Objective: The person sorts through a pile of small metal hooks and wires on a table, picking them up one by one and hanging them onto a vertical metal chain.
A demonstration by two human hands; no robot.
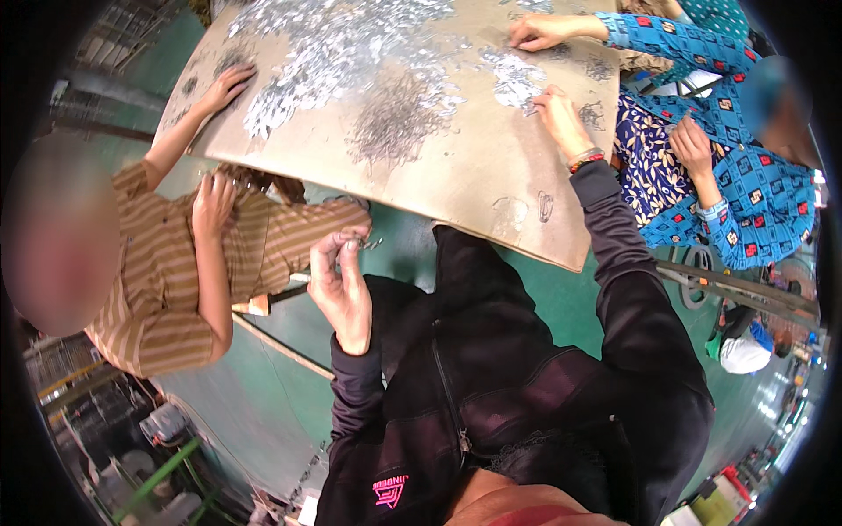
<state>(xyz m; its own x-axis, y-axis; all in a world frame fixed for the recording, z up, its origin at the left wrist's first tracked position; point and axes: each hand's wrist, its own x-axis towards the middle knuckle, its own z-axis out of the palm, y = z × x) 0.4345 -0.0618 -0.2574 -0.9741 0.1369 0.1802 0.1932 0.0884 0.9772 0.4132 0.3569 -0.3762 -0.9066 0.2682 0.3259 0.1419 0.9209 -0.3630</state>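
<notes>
My left hand (342, 294) is raised off the table's near edge, over my lap. Its thumb and fingers pinch small dark metal pieces (373, 244) that stick out past the fingertips; their exact kind is too small to tell. My right hand (561, 118) reaches over the table, a red bracelet at its wrist. Its bent fingertips come together at the edge of a small pile of shiny silvery pieces (517, 81), and what they grip, if anything, is hidden. A loose heap of thin dark wire-like pieces (399, 123) lies left of that hand.
A large spread of shiny pieces (351, 44) covers the far part of the tan tabletop (491, 167). At the left sits a person in a striped shirt (167, 272), one hand on the table. Another person in blue patterned sleeves (675, 44) works at the right.
</notes>
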